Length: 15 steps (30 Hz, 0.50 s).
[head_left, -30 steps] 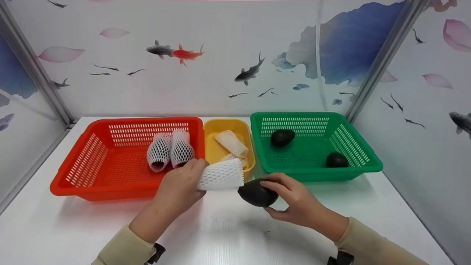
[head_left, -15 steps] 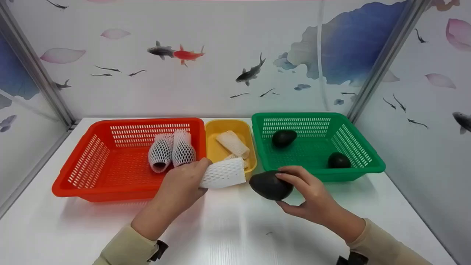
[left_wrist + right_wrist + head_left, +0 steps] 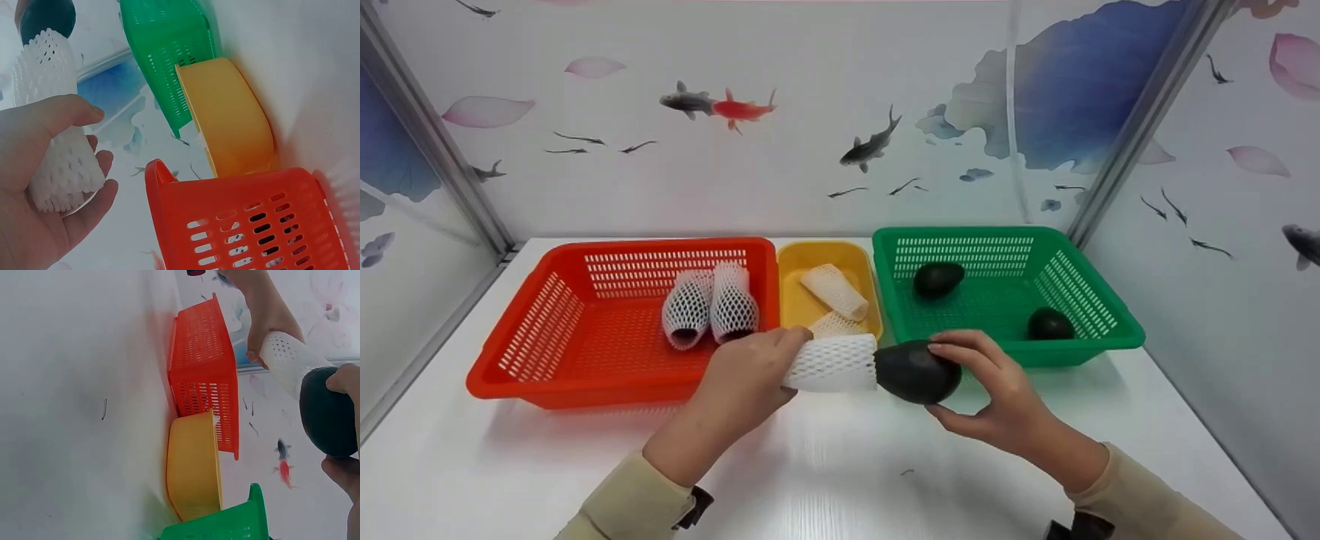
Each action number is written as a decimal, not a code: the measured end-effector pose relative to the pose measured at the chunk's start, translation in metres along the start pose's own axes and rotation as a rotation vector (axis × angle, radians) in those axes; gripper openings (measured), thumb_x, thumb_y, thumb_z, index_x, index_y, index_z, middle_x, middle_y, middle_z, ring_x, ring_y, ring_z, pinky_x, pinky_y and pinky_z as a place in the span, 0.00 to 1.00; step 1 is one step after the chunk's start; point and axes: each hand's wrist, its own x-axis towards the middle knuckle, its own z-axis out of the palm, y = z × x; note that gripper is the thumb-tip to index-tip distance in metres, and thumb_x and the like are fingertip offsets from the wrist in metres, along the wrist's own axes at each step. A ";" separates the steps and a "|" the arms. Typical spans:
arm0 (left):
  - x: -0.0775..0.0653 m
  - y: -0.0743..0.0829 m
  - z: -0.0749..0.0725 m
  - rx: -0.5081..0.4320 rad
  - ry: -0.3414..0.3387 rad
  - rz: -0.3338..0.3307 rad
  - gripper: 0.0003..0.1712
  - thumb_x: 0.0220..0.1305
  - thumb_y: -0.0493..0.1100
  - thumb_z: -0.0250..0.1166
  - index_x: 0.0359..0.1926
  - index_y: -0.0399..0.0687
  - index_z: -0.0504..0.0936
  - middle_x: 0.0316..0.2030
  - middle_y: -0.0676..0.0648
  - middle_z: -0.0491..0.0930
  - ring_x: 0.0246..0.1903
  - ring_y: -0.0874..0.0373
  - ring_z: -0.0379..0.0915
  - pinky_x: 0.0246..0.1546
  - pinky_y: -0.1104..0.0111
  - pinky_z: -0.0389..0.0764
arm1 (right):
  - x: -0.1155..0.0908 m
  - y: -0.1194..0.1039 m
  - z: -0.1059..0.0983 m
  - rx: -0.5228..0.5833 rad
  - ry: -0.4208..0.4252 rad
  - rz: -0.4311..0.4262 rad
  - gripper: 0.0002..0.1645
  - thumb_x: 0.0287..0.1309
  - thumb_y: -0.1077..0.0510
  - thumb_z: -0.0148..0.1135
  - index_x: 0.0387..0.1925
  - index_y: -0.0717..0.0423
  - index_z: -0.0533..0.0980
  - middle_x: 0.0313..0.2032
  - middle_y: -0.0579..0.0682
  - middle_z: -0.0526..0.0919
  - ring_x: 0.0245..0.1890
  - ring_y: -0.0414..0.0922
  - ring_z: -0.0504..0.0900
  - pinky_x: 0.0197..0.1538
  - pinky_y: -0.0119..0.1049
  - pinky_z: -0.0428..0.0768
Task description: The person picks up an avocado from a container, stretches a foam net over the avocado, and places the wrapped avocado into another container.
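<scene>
My left hand [image 3: 754, 371] grips a white foam net sleeve [image 3: 834, 363], its fingers and thumb curled round one end in the left wrist view. Between the fingertips and thumb of my right hand [image 3: 997, 394] is a dark avocado [image 3: 919, 372]. The narrow end of the avocado meets the sleeve's mouth; whether the tip is inside cannot be told. Two netted avocados [image 3: 688, 309] lie in the red basket [image 3: 607, 386]. Two bare avocados [image 3: 938, 280] sit in the green basket [image 3: 1005, 347].
A small yellow bin [image 3: 792, 279] stands between the baskets, with several foam sleeves [image 3: 835, 292] in it. All three containers stand on the white table [image 3: 840, 480] in front of a printed wall. A small dark thread-like scrap [image 3: 104, 409] lies on the tabletop.
The avocado first shifted right, away from the sleeve. Since then my left hand has brought the sleeve rightward, and its mouth now meets the avocado's narrow end.
</scene>
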 end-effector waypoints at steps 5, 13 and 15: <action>0.005 0.005 0.000 0.012 0.015 0.014 0.29 0.47 0.48 0.78 0.47 0.47 0.74 0.30 0.49 0.82 0.24 0.55 0.78 0.27 0.67 0.82 | 0.002 -0.004 0.004 0.018 -0.012 0.012 0.39 0.39 0.62 0.79 0.57 0.61 0.73 0.55 0.59 0.73 0.54 0.51 0.74 0.55 0.30 0.75; 0.011 0.015 0.000 0.050 0.045 0.022 0.26 0.49 0.50 0.76 0.45 0.47 0.76 0.23 0.49 0.80 0.18 0.55 0.75 0.21 0.68 0.77 | 0.005 -0.006 0.013 0.063 -0.008 0.008 0.40 0.38 0.64 0.79 0.58 0.61 0.73 0.56 0.60 0.73 0.55 0.52 0.74 0.56 0.30 0.75; 0.012 0.017 0.001 0.056 0.055 0.030 0.24 0.48 0.49 0.76 0.43 0.47 0.75 0.21 0.49 0.79 0.17 0.54 0.74 0.19 0.68 0.76 | 0.006 -0.007 0.014 0.069 -0.011 0.009 0.41 0.39 0.64 0.78 0.58 0.61 0.72 0.56 0.60 0.72 0.56 0.52 0.74 0.56 0.30 0.75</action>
